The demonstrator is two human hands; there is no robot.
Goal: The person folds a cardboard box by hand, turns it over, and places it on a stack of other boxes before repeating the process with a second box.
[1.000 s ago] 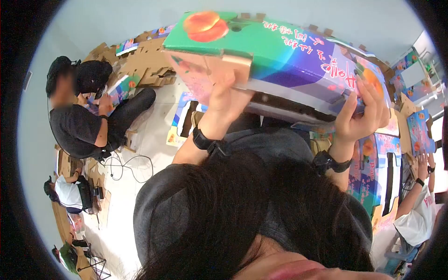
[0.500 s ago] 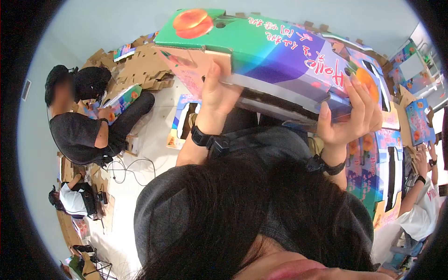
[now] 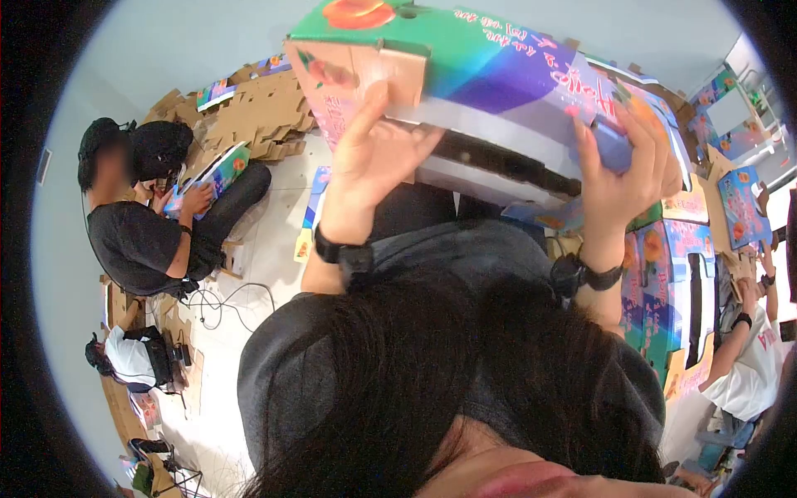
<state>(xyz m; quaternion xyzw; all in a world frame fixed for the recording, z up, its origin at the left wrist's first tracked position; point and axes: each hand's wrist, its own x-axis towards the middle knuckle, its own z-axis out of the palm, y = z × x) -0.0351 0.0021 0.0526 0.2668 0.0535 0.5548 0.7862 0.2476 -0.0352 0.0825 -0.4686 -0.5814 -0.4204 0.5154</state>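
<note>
A long printed carton (image 3: 490, 79), green, blue and purple with peach pictures, is held up in front of my chest. My left hand (image 3: 374, 158) grips its left end, thumb on the tan end flap and the other fingers at the lower edge. On the right end, my right hand (image 3: 627, 166) has its fingers on the printed face and its thumb near the lower edge. A long dark slot shows along the carton's underside, between my hands. Both wrists wear black bands.
Brown cardboard sheets (image 3: 253, 116) lie at the back left. More printed cartons (image 3: 660, 299) are stacked at the right. A seated person in black (image 3: 137, 241) holds a carton at the left. Another person in white (image 3: 751, 365) is at the far right. Cables lie on the floor.
The carton has moved up in view and tilted, showing more of its slotted underside. My left fingers have spread along its lower edge. The seated person's hands and carton have shifted slightly.
</note>
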